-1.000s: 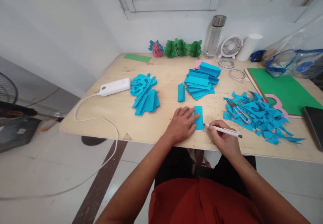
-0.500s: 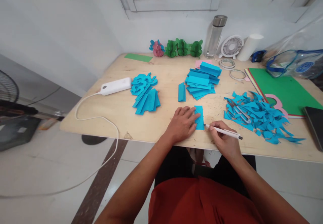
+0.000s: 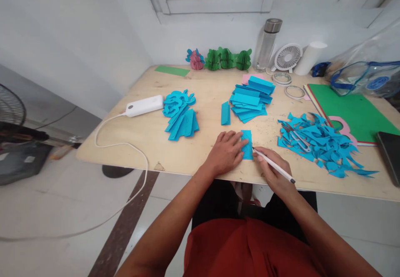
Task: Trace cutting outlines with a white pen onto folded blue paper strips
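A small folded blue paper (image 3: 247, 145) lies near the table's front edge, with faint drawn lines on it. My left hand (image 3: 225, 152) rests flat on its left part, fingers spread, pressing it against the wood. My right hand (image 3: 275, 170) is closed around a white pen (image 3: 273, 164), whose dark tip is at the paper's right edge. Just beyond my left hand lies a single folded blue strip (image 3: 225, 113). A pile of folded blue papers (image 3: 250, 100) sits behind it.
Blue paper scraps (image 3: 325, 143) with small scissors (image 3: 300, 138) lie right. Cut blue pieces (image 3: 183, 114) and a white power bank (image 3: 144, 106) lie left. Along the wall stand green paper figures (image 3: 225, 59), a glass bottle (image 3: 266, 48) and a small fan (image 3: 287, 58). Green sheets (image 3: 359, 110) lie far right.
The pen tip has moved slightly up along the paper's right edge, and the pen is tilted more steeply. My left hand and the paper hold still.
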Available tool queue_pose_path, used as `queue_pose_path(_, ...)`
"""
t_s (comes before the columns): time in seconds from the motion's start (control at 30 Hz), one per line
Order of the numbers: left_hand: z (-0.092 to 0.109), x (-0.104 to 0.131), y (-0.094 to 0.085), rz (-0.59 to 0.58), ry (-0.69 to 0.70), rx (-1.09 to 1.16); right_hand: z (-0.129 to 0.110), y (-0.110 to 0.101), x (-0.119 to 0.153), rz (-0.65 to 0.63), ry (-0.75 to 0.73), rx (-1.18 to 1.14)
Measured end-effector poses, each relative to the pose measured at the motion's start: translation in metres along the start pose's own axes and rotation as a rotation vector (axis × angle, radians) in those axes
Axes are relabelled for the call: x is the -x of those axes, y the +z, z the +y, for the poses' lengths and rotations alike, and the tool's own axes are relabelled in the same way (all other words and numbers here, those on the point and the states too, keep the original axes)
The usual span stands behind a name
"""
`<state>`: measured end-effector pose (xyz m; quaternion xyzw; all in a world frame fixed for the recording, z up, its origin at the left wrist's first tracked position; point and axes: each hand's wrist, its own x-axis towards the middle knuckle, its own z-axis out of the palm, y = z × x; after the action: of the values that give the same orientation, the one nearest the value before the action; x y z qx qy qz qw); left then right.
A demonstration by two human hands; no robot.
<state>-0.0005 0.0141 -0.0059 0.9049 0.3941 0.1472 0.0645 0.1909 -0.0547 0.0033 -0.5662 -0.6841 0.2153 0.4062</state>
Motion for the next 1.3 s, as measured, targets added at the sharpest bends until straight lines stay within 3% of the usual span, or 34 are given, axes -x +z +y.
queue_pose_path(0.27,0.000,0.000,-0.001,-0.014,-0.009,0.017,0.007,0.005,0.001,-0.083,-0.169,0.148)
queue_pose_path(0.57,-0.005,-0.004,-0.008,-0.073,0.003,0.026,0.007,0.006,0.002,-0.055,-0.201,0.162)
queue_pose_path(0.7,-0.005,-0.002,-0.007,-0.065,-0.007,0.039,0.004,0.005,0.001,-0.051,-0.134,0.106)
queue_pose_path(0.87,-0.005,-0.001,-0.006,-0.062,-0.003,0.050,-0.004,0.002,0.000,0.020,0.061,-0.075)
queue_pose_path(1.03,-0.006,-0.001,-0.005,-0.055,0.000,0.046,-0.014,0.006,0.000,-0.030,0.202,-0.098)
queue_pose_path(1.3,-0.006,-0.001,-0.005,-0.048,-0.003,0.051,-0.019,0.012,0.000,-0.039,0.198,0.028)
